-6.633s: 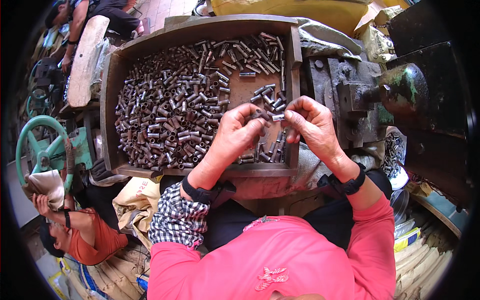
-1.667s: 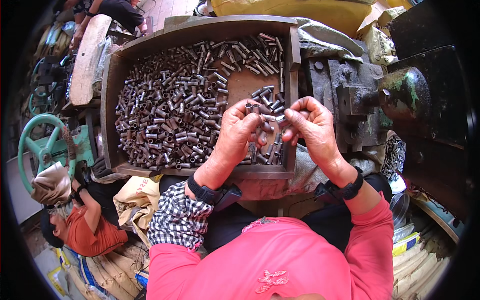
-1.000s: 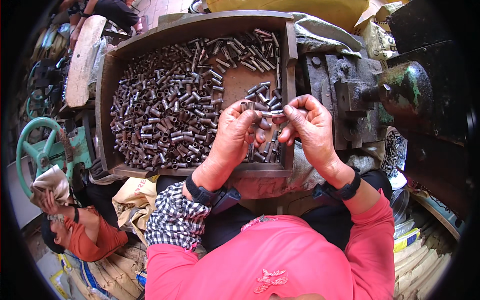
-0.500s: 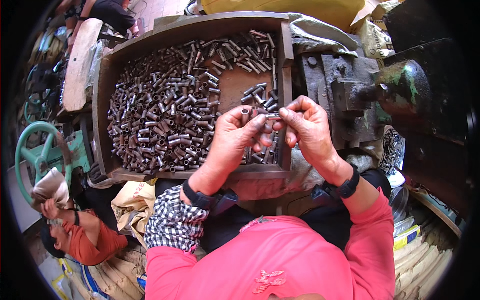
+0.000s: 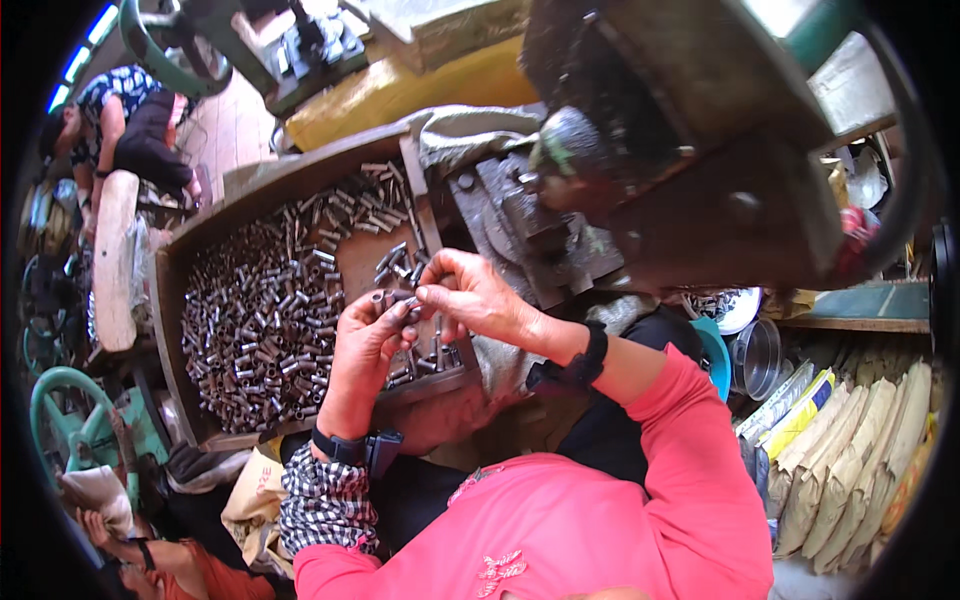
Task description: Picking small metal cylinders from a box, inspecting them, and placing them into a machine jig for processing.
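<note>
Both my hands meet over the right part of a wooden tray (image 5: 275, 164). My left hand (image 5: 360, 350) is closed around short dark metal tubes (image 5: 379, 299), one with its open end showing between thumb and forefinger. My right hand (image 5: 478, 297) pinches at the same spot, its thumb and fingertips against a small metal tube; its fingers partly hide the piece. Below and left of my hands, many loose metal tubes (image 5: 255, 340) fill the tray. Several longer ones (image 5: 395, 262) lie just beyond my fingers.
A heavy dark metal machine (image 5: 620, 140) stands right of the tray, with a greasy vise-like base (image 5: 520, 215). Further right are a clear plastic tub (image 5: 757, 355) and stacked brown paper packets (image 5: 850, 440). At left is a green handwheel (image 5: 75, 420); two other people are nearby.
The view has swung right, so the tray appears further left and tilted, and more of the machine shows. My hands have drawn closer together, still on the small metal tubes.
</note>
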A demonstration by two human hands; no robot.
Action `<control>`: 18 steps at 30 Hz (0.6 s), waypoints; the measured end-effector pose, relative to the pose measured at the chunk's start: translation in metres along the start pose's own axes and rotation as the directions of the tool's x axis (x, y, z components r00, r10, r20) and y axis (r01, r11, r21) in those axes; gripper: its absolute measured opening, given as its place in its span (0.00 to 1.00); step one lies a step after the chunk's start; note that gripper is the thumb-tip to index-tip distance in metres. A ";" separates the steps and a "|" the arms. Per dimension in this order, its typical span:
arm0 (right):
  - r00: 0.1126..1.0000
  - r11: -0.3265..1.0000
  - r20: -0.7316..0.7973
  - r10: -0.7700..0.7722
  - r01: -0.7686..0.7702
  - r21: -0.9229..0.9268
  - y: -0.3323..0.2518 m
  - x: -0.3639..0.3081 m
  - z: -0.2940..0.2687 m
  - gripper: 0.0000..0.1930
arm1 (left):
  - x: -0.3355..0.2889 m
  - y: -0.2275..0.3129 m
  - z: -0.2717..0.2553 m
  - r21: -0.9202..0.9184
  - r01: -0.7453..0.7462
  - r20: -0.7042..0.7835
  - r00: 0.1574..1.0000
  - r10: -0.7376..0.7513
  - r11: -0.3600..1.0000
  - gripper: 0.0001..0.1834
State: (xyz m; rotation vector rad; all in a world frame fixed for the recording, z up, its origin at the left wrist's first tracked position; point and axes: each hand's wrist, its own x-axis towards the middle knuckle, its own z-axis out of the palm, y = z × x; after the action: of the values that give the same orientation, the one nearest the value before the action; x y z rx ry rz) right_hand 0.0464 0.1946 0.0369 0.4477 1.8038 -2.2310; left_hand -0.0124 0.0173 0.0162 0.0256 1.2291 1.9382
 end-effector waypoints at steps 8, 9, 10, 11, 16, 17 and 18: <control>0.686 0.106 0.224 -0.692 0.403 -0.909 -0.091 -0.217 -0.059 0.13 | -0.022 -0.002 0.016 0.058 0.012 -0.092 0.996 -0.006 0.998 0.05; 0.461 0.130 0.117 -0.880 0.468 -0.874 -0.094 -0.229 -0.074 0.14 | -0.023 -0.001 0.021 0.080 -0.007 -0.056 0.998 0.012 0.997 0.06; 0.259 0.181 -0.054 -0.964 0.498 -0.848 -0.099 -0.241 -0.089 0.14 | -0.023 -0.001 0.028 0.088 -0.015 -0.013 1.000 0.016 0.996 0.07; 0.039 0.207 -0.213 -0.976 0.457 -0.865 -0.105 -0.253 -0.102 0.15 | -0.021 -0.002 0.036 0.152 -0.023 -0.054 0.998 0.032 0.988 0.08; 0.084 0.794 -0.793 -0.604 0.147 -0.590 -0.103 -0.224 -0.164 0.21 | 0.006 -0.009 0.078 0.190 -0.097 0.005 0.995 0.098 0.977 0.10; 0.079 0.657 -0.671 -0.737 0.319 -0.683 -0.093 -0.211 -0.170 0.21 | 0.016 -0.010 0.083 0.238 -0.089 0.002 0.996 0.092 0.967 0.10; -0.002 0.591 -0.662 -0.750 0.447 -0.671 -0.083 -0.200 -0.177 0.22 | 0.025 -0.012 0.085 0.242 -0.087 -0.014 0.996 0.093 0.966 0.10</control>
State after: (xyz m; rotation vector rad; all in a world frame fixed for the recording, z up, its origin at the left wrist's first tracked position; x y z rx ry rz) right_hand 0.2166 0.3838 0.1536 1.3403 3.5262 -2.1869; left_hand 0.0140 0.0987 0.0425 0.1857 1.4979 1.8595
